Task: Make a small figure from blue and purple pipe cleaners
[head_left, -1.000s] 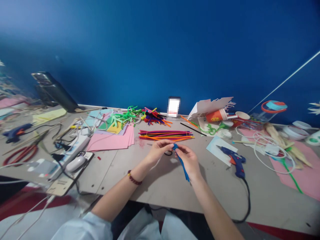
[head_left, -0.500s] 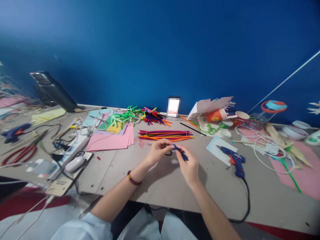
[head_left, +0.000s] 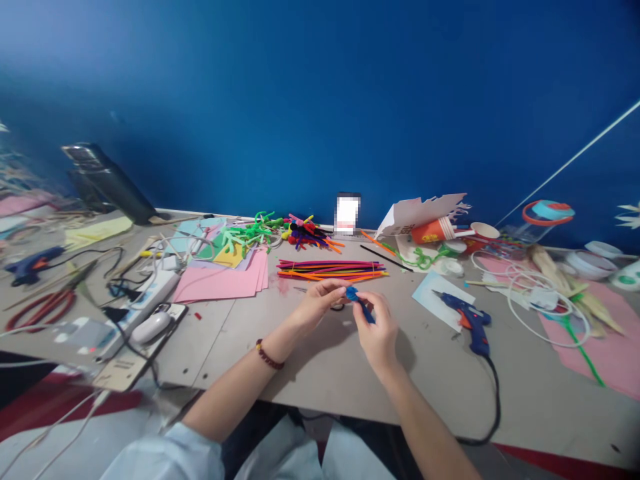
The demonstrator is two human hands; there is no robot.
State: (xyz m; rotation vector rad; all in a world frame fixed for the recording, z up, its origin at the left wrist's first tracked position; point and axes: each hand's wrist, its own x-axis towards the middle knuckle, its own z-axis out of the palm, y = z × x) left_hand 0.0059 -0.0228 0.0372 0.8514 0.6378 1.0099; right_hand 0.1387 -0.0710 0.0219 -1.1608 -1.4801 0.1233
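Note:
Blue pipe cleaners (head_left: 351,293), bunched and twisted at the top, are held between both hands above the table. My left hand (head_left: 320,301) pinches the bunched end with thumb and forefinger. My right hand (head_left: 376,325) is closed around the strands just below it, and their lower part runs behind its fingers. A black ring-shaped handle (head_left: 337,307), perhaps of scissors, lies partly hidden under the left hand. Just beyond my hands is a bundle of pink, orange and purple pipe cleaners (head_left: 330,269).
A blue glue gun (head_left: 473,319) lies on the right with its cord trailing forward. Pink paper (head_left: 220,283), a power strip (head_left: 140,313), a phone (head_left: 117,373) and red-handled scissors (head_left: 43,312) are on the left. Green pipe cleaners (head_left: 253,233) and paper cups (head_left: 435,231) lie along the wall.
My right hand has turned inward, and the blue strands' tail that hung toward me is now mostly behind its fingers. My left hand has barely moved.

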